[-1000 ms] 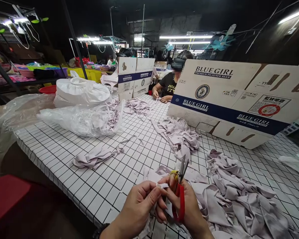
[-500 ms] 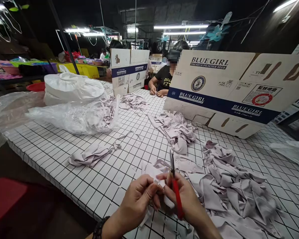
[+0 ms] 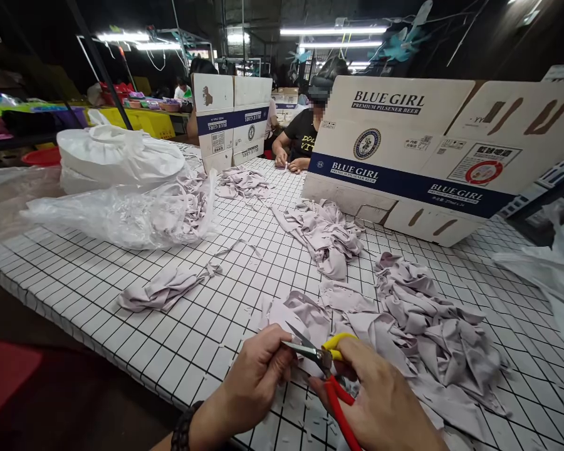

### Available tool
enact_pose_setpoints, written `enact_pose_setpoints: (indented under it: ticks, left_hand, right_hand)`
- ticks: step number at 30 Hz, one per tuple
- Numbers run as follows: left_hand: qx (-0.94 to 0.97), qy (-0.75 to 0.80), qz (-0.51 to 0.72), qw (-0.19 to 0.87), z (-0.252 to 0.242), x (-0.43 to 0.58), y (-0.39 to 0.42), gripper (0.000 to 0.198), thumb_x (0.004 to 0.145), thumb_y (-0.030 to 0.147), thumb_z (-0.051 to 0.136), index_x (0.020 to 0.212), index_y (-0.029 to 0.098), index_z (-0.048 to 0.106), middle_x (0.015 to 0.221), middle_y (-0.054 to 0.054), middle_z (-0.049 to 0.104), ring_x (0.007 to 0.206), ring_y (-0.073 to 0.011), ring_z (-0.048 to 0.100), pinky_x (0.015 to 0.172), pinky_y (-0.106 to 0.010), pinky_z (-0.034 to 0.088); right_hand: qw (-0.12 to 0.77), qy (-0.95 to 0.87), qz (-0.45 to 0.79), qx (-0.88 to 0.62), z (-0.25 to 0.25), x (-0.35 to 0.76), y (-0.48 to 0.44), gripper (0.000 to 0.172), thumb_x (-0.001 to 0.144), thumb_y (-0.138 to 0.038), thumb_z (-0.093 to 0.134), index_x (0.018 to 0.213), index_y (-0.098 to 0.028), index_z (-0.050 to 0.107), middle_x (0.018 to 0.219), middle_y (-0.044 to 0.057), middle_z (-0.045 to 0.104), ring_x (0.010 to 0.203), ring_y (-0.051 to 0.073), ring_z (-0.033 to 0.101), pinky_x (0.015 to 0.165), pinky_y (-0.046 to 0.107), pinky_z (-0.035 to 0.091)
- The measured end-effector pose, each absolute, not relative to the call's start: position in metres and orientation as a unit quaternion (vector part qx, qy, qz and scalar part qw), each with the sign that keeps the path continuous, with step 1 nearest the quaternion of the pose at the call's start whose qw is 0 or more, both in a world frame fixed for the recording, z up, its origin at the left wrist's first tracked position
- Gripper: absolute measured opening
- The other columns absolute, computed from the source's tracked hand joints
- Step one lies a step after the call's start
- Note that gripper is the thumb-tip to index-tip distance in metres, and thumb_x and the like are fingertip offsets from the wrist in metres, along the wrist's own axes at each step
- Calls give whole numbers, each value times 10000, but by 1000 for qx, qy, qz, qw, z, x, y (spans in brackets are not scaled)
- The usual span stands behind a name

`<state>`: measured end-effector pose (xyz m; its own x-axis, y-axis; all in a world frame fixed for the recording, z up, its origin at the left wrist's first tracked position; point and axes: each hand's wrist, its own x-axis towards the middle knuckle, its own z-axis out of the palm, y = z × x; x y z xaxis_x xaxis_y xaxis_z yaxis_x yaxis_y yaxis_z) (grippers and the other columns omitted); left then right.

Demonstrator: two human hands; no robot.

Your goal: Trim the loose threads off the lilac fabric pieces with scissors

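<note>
My right hand [image 3: 380, 388] grips scissors [image 3: 326, 362] with one yellow and one red handle. Their blades are spread and point left, with the tips right at the fingers of my left hand [image 3: 258, 376]. Thumb and forefinger of that left hand pinch an edge of pale lilac fabric [image 3: 305, 313], which lies partly on the table just beyond. The pinched edge itself is mostly hidden by my fingers. Right of the scissors spreads a heap of similar lilac fabric pieces [image 3: 444, 332].
Another fabric pile [image 3: 326, 235] lies mid-table, and a single piece [image 3: 162, 289] at left. Clear plastic bags [image 3: 108, 216] and a white cloth bundle [image 3: 122, 150] stand far left. A large beer carton [image 3: 404, 150] and a smaller carton [image 3: 232, 119] screen a co-worker [image 3: 301, 134].
The scissors have swung from upright and resting in my right hand to spread blades beside my left fingertips. My right hand has turned and shifted right; the view has shifted slightly.
</note>
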<state>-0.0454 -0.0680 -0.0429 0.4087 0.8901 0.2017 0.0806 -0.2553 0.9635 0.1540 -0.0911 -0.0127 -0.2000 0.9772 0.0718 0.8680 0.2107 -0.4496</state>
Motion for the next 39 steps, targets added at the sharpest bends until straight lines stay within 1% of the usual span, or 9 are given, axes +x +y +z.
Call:
enact_pose_setpoints:
  ticks: [4, 8, 13, 24, 31, 39]
  left_hand:
    - [697, 363, 403, 470, -44, -45, -67, 242, 989, 262, 414, 836, 171, 577, 782, -22, 543, 707, -131, 513, 655, -246, 415]
    - [699, 365, 401, 467, -44, -45, -66, 237, 984, 258, 420, 825, 174, 576, 771, -19, 541, 700, -137, 507, 652, -253, 410]
    - [695, 368, 397, 472, -42, -47, -67, 222, 982, 254, 423, 856, 178, 589, 780, -19, 537, 696, -138, 507, 646, -254, 412]
    - [680, 372, 393, 495, -41, -48, -66, 271, 979, 272, 426, 767, 173, 564, 749, -15, 530, 687, -135, 495, 647, -255, 410]
    - [667, 376, 389, 512, -40, -50, -66, 297, 979, 304, 425, 752, 170, 562, 753, -22, 530, 698, -140, 494, 665, -263, 410]
    - [654, 376, 396, 524, -39, -51, -66, 319, 979, 336, 431, 737, 165, 551, 743, -19, 520, 695, -137, 488, 661, -258, 409]
  right_hand:
    - [171, -771, 124, -601, -12, 153, -90, 297, 814, -423, 615, 693, -239, 417, 655, -8, 548, 552, 165, 546, 501, 280, 441]
    - [173, -776, 113, -596, -13, 153, -90, 277, 831, -417, 595, 705, -233, 429, 664, -6, 544, 563, 167, 546, 508, 285, 440]
    - [169, -774, 109, -600, -14, 152, -90, 249, 833, -391, 579, 704, -230, 439, 668, -5, 550, 572, 164, 552, 517, 279, 440]
    - [171, -781, 80, -595, -12, 150, -89, 321, 795, -382, 599, 617, -230, 379, 558, -32, 511, 461, 119, 461, 442, 225, 350]
    - [166, -781, 79, -597, -14, 150, -89, 303, 765, -319, 600, 606, -231, 358, 554, -34, 506, 481, 118, 450, 454, 221, 330]
    - [180, -785, 53, -590, -15, 149, -88, 351, 730, -292, 593, 587, -230, 278, 505, -49, 448, 444, 94, 370, 434, 206, 281]
